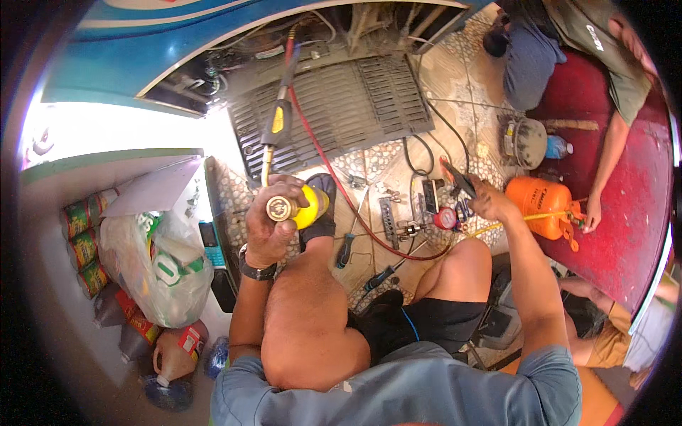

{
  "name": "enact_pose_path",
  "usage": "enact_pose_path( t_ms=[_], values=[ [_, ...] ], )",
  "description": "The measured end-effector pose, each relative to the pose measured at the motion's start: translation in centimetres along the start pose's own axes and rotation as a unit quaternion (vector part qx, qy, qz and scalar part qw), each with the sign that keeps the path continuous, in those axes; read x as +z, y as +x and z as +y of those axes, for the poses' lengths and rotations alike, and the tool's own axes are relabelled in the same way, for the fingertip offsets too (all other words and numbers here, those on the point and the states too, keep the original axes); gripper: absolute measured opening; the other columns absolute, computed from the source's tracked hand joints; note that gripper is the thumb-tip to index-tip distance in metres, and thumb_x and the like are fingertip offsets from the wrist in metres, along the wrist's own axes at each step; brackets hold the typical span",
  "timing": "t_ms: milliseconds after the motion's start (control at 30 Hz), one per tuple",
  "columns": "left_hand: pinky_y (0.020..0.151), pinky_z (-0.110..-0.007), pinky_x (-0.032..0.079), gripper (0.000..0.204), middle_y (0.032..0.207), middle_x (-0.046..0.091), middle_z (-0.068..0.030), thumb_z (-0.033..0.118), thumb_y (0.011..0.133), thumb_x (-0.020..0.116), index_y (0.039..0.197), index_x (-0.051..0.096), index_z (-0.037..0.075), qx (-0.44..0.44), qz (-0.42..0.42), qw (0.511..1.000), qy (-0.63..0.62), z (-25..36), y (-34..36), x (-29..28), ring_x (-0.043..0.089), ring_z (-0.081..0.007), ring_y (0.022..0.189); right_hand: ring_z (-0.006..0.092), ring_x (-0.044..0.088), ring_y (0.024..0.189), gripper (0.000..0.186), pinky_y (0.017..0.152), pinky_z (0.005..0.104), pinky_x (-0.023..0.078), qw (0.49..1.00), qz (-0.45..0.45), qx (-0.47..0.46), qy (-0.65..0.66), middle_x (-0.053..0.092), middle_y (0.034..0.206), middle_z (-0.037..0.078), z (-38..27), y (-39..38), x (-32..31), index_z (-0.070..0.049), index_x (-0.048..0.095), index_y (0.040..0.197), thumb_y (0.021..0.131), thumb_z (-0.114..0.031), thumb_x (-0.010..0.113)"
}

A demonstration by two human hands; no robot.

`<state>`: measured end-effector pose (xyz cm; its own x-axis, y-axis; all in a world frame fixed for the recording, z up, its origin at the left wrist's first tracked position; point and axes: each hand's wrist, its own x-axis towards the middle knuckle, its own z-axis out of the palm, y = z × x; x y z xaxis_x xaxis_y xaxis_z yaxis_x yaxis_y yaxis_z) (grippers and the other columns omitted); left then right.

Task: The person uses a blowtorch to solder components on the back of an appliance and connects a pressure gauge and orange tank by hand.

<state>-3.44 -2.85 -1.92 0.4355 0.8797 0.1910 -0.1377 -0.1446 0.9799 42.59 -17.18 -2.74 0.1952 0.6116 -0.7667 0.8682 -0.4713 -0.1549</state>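
Observation:
My left hand [270,220] is closed round the brass end of a gas torch [278,122] with a black and yellow handle. The handle points away toward the slatted grille. A yellow cylinder [310,206] shows beside those fingers; whether the hand touches it I cannot tell. My right hand [491,202] is closed on a dark hand tool [462,182] with an orange-red end; its kind is unclear. Below it on the floor lie a red-rimmed gauge [445,218] and small metal fittings. A red hose [328,167] runs across the floor between my hands.
An open blue cabinet [213,35] stands ahead, a slatted grille [334,106] before it. Screwdrivers [346,250] lie between my legs. At right, another person's hand [591,216] is at an orange gas cylinder [538,206] with a yellow hose. Bags [153,270] and bottles crowd the left.

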Motion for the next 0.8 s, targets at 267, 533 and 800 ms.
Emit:
enact_pose_path(
  t_ms=[267,533,800],
  values=[
    [0.100,-0.045,0.047,0.058,0.096,0.070,-0.0077,0.057,0.092,0.069,0.116,0.063,0.005,0.038,0.000,0.999,0.029,0.3,-0.2,1.0,0.060,-0.0283,0.113,0.0438,0.066,0.078,0.063,0.068,0.0480,0.053,0.995,0.016,-0.041,-0.088,0.068,0.084,0.028,4.1,2.6,-1.4,-0.004,0.051,0.141,0.079,-0.013,0.056],
    [0.096,-0.044,0.048,0.055,0.097,0.068,-0.0089,0.056,0.096,0.065,0.118,0.060,0.005,0.052,-0.039,0.997,0.048,0.5,0.2,1.4,0.062,-0.0270,0.109,0.0392,0.070,0.101,0.060,0.087,0.0465,0.057,0.991,-0.040,0.031,-0.120,0.072,0.110,0.021,-0.4,5.4,1.6,-0.021,0.060,0.137,0.077,-0.020,0.060],
    [0.079,-0.037,0.054,0.045,0.094,0.072,-0.0141,0.040,0.099,0.063,0.116,0.061,-0.002,-0.048,0.019,0.992,0.116,-1.3,5.6,2.2,0.070,-0.0235,0.086,0.0384,0.071,0.099,0.046,0.088,0.0448,0.057,0.990,0.000,0.047,-0.131,0.073,0.108,0.019,-2.7,5.0,-1.0,-0.021,0.071,0.122,0.078,-0.021,0.062]
  ],
)
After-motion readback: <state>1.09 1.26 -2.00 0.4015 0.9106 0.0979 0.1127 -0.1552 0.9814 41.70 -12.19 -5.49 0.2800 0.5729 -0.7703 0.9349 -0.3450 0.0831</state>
